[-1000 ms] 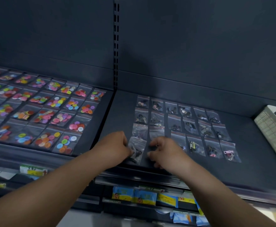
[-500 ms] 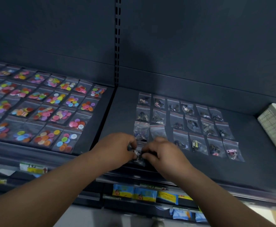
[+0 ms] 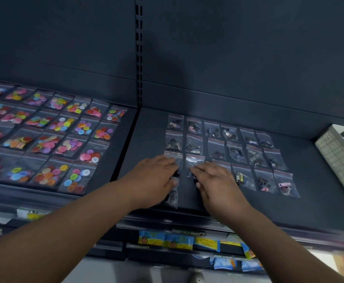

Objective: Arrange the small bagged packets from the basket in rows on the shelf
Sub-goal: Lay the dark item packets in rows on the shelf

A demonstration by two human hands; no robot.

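Pressing flat: left hand (image 3: 156, 176), right hand (image 3: 214, 180), fingers straight, gripping nothing, on front-left zip packets (image 3: 194, 160) of shelf (image 3: 146, 144) grid. Front packet (image 3: 172, 198) at six o'clock from left fingertips. Best nudge it square, matching column gaps, no overlap.

Shelf (image 3: 150, 135): plain dark slate grey. Small packets (image 3: 193, 144): clear, red seal strip, dark contents; button packets (image 3: 85, 127): mixed pink, orange, yellow, green, blue. Basket (image 3: 338, 160): pale grey, fine grid pattern; lower packs (image 3: 179, 241): blue and yellow.
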